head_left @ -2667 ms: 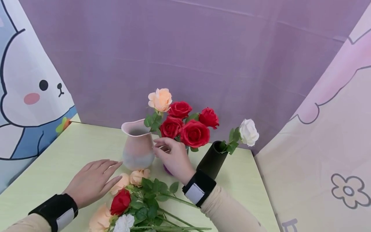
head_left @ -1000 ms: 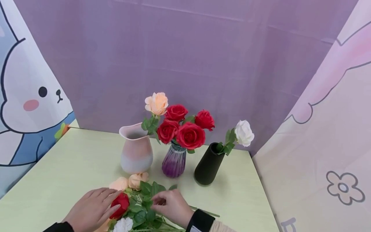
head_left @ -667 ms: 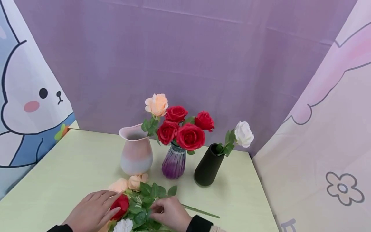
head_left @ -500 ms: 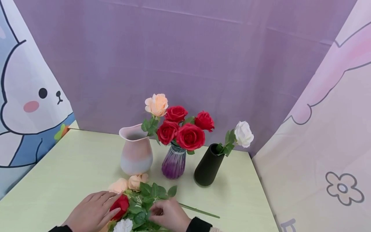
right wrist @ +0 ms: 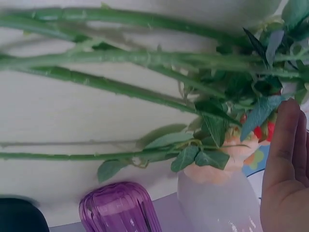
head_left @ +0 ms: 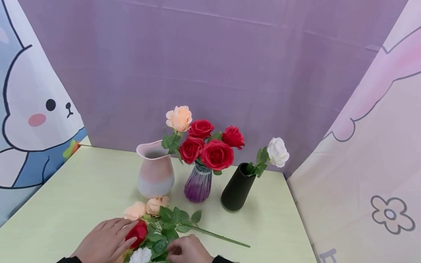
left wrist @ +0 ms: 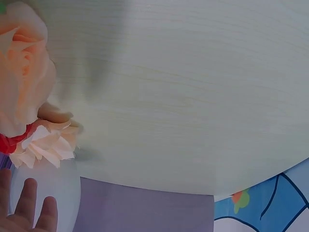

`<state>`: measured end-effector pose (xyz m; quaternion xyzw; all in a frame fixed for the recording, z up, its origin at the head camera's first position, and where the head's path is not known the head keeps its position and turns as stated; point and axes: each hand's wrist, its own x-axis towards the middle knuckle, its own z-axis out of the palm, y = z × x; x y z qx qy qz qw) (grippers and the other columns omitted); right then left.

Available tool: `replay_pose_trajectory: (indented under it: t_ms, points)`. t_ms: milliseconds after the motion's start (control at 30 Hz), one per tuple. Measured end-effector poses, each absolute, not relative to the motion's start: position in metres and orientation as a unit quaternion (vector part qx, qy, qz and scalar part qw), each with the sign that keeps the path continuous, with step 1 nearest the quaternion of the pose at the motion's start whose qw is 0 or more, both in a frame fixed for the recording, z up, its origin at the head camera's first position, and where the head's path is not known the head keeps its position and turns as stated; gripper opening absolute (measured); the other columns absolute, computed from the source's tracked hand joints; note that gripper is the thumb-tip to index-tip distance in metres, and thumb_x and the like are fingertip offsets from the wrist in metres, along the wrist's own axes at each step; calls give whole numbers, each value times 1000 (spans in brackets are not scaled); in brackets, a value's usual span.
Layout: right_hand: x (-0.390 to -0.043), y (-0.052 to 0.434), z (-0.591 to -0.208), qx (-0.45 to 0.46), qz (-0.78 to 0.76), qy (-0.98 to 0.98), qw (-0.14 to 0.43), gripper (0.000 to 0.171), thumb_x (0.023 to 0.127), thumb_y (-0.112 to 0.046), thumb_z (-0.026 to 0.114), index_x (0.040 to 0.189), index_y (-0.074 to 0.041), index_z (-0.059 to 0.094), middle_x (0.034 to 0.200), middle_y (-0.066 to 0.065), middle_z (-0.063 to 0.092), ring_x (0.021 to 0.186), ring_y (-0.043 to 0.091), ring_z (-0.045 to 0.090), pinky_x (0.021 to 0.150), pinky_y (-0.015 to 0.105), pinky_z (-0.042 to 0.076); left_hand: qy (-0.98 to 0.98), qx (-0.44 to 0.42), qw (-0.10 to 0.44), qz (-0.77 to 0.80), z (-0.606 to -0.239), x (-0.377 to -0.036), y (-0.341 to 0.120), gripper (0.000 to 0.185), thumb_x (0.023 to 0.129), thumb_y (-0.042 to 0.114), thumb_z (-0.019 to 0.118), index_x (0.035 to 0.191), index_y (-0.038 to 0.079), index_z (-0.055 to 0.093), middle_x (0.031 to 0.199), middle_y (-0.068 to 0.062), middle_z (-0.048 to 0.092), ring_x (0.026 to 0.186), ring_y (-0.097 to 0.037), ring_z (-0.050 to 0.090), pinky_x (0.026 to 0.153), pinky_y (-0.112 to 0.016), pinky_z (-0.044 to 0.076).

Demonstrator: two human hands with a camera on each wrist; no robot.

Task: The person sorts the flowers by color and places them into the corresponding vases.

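In the head view, my left hand (head_left: 105,239) lies with straight fingers over the red rose (head_left: 138,233) in a pile of loose artificial roses. My right hand (head_left: 190,250), fingers loosely bent, is at the green leaves (head_left: 159,246) on the pile's right side. The right wrist view has its fingertips beside a leaf (right wrist: 263,116), with no stem visibly held; the thumb is hidden there. A white rose (head_left: 140,255) lies between the hands. Peach roses (head_left: 157,205) top the pile. Several green stems (right wrist: 120,58) run sideways in the right wrist view.
Behind the pile stand a pink-and-white pitcher vase (head_left: 155,179), a purple glass vase (head_left: 198,186) and a black vase (head_left: 237,191). Red roses (head_left: 217,155) and a peach rose (head_left: 179,118) rise from the glass vase. The black vase holds a white rose (head_left: 278,152).
My right hand has come down from beside the vases to the leaves, then slid slightly nearer the front. My left hand has lowered onto the red rose and stayed there.
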<state>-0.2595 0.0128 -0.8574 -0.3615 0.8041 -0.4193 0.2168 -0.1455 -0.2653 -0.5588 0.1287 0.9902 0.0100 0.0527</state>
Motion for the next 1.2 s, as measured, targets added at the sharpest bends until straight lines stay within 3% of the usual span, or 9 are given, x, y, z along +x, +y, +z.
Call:
replay_pose_trajectory:
  t_ms: [133, 367, 533, 633, 700, 833, 967, 1033, 1200]
  points:
    - [-260, 9, -880, -381, -396, 811, 202, 21, 91, -56, 63, 109, -45, 68, 87, -29, 67, 75, -11, 64, 61, 13, 53, 990, 127, 54, 10, -563, -146, -266, 72, 94, 73, 36, 137, 21, 60, 130, 2, 63, 125, -24, 55, 108, -52, 43]
    - [-263, 4, -911, -472, -280, 833, 77, 34, 91, -67, 54, 116, -47, 64, 92, -29, 66, 79, -19, 56, 64, 4, 46, 991, 127, 50, -3, -564, -143, -268, 72, 93, 74, 34, 135, 22, 62, 129, 4, 64, 123, -22, 56, 107, -50, 45]
    - [-263, -1, -940, -537, -209, 817, 13, 41, 94, -69, 44, 121, -45, 63, 101, -25, 63, 85, -13, 53, 68, 10, 47, 990, 113, 85, 11, -562, -144, -267, 72, 93, 73, 37, 135, 20, 62, 129, 2, 64, 124, -25, 56, 108, -54, 43]
    - [-258, -5, -952, -566, -181, 804, -20, 37, 99, -65, 38, 122, -47, 61, 99, -25, 58, 82, -10, 50, 65, 17, 47, 989, 121, 88, 12, -596, -153, -280, 70, 94, 73, 36, 139, 25, 59, 132, 2, 62, 126, -26, 54, 108, -58, 41]
    - [-250, -5, -944, -566, -161, 808, -19, 36, 100, -64, 33, 122, -49, 58, 97, -23, 55, 81, -7, 48, 62, 21, 46, 989, 148, 25, -9, -643, -162, -300, 64, 94, 73, 35, 142, 35, 53, 132, 11, 59, 128, -15, 50, 124, -53, 19]
    - [-237, -6, -912, -528, -92, 841, 74, 36, 101, -62, 34, 120, -44, 59, 98, -18, 52, 82, 2, 46, 55, 31, 46, 983, 177, -41, -36, -707, -175, -326, 57, 95, 72, 33, 144, 44, 45, 131, 16, 57, 128, -9, 47, 125, -42, -9]
    - [-227, -11, -886, -498, -32, 858, 123, 33, 101, -60, 37, 116, -41, 60, 102, -16, 52, 83, 6, 46, 54, 32, 48, 989, 144, 32, -9, -662, -165, -307, 65, 94, 75, 32, 142, 35, 53, 134, 10, 60, 128, -19, 51, 124, -53, 19]
    - [-228, -13, -895, -495, -31, 860, 117, 36, 101, -62, 33, 114, -41, 59, 103, -15, 52, 84, 10, 49, 56, 36, 52, 988, 127, 85, 12, -630, -159, -294, 72, 93, 76, 30, 139, 28, 58, 134, 4, 61, 126, -27, 54, 107, -60, 41]
    - [-243, -14, -943, -490, -50, 866, 81, 35, 100, -62, 36, 111, -41, 62, 102, -13, 54, 86, 17, 57, 58, 43, 55, 985, 167, 34, 9, -647, -160, -307, 67, 95, 75, 26, 144, 36, 49, 140, 10, 56, 133, -20, 49, 115, -56, 34]
